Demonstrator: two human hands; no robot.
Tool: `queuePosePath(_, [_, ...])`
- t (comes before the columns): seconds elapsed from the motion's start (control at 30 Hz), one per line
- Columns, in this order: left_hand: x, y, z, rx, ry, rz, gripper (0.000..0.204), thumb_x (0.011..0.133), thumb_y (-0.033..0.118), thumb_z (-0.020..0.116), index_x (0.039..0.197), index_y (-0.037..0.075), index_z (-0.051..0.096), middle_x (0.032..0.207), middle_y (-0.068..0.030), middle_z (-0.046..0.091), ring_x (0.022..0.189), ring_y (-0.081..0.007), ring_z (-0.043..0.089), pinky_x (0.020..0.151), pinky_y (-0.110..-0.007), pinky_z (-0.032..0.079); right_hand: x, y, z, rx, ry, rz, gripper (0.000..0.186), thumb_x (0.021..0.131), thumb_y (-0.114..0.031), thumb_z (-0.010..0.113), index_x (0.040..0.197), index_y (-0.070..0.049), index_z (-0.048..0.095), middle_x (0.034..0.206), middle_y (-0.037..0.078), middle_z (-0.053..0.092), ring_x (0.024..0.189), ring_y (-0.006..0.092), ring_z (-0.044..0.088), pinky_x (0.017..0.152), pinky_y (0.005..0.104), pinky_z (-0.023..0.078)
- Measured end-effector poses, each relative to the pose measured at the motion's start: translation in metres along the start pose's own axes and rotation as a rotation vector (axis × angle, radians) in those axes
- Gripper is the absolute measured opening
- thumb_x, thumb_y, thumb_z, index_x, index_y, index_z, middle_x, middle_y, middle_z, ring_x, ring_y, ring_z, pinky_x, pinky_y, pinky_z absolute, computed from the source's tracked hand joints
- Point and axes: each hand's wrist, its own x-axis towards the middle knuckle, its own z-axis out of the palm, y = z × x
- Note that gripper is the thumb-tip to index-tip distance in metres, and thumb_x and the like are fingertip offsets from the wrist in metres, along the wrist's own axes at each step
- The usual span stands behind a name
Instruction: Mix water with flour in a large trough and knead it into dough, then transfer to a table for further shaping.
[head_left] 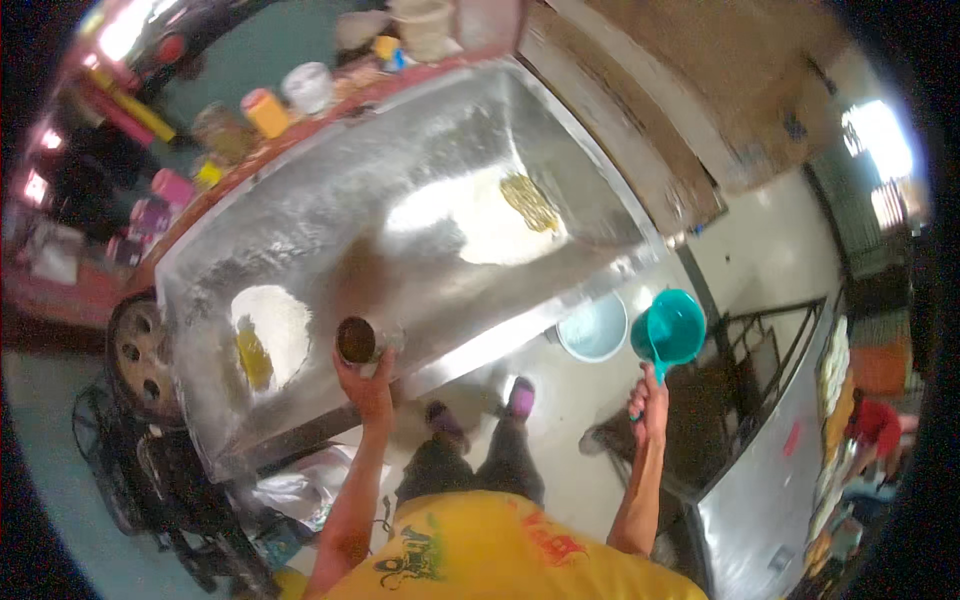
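Note:
My left hand (368, 378) is wrapped round a jar (357, 341) with a dark brown inside, held over the near side of a large metal trough (280, 220). Off to the right, my right hand (648, 402) grips the handle of a teal plastic mug (676, 326), its mouth turned up, beyond the trough's near edge. In the trough lie two heaps of white powder. The left heap (285, 325) has a yellow wet-looking patch (254, 360) on one side; the right heap (490, 220) carries a greenish-yellow patch (530, 204).
A pale bucket (592, 328) stands on the floor below the trough's near edge. Jars and tubs, one orange (265, 113), line the reddish far ledge. A wheel (142, 350) flanks the trough's left end. At right are a metal table (755, 500) and a person in red (878, 425).

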Motion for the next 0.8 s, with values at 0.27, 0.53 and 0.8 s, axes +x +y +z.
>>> queuePosePath(0.27, [0.029,-0.003,-0.111,-0.141,0.154,-0.017,0.077,0.074,0.006,0.088,0.139,0.004,0.047,0.13,-0.0108,0.057,0.118,-0.0195,0.056,0.1,-0.035,0.048,-0.067,-0.056,0.117,-0.159,-0.212,-0.068,0.033,0.103,-0.033,0.059,0.123,-0.008,0.053,0.062,-0.009,0.026,0.044,0.0014,0.024,0.035,0.0199,0.02])
queuePosePath(0.53, [0.058,-0.061,-0.186,-0.259,0.189,0.024,0.073,0.078,-0.005,0.077,0.142,0.008,0.044,0.131,-0.0095,0.056,0.117,-0.0236,0.06,0.092,-0.041,0.06,-0.086,-0.035,0.254,-0.299,-0.601,0.032,0.03,0.102,-0.025,0.062,0.124,-0.007,0.054,0.06,-0.009,0.029,0.043,0.0024,0.026,0.035,0.0221,0.022])
queuePosePath(0.8, [0.074,-0.016,-0.253,0.272,0.318,0.155,0.089,0.067,0.03,0.091,0.139,0.0,0.049,0.13,-0.0202,0.059,0.121,-0.0345,0.057,0.106,-0.044,0.043,-0.164,0.02,0.397,-0.534,-0.885,0.149,0.027,0.098,-0.017,0.065,0.121,-0.005,0.056,0.06,-0.009,0.03,0.042,0.0023,0.027,0.037,0.0225,0.021])
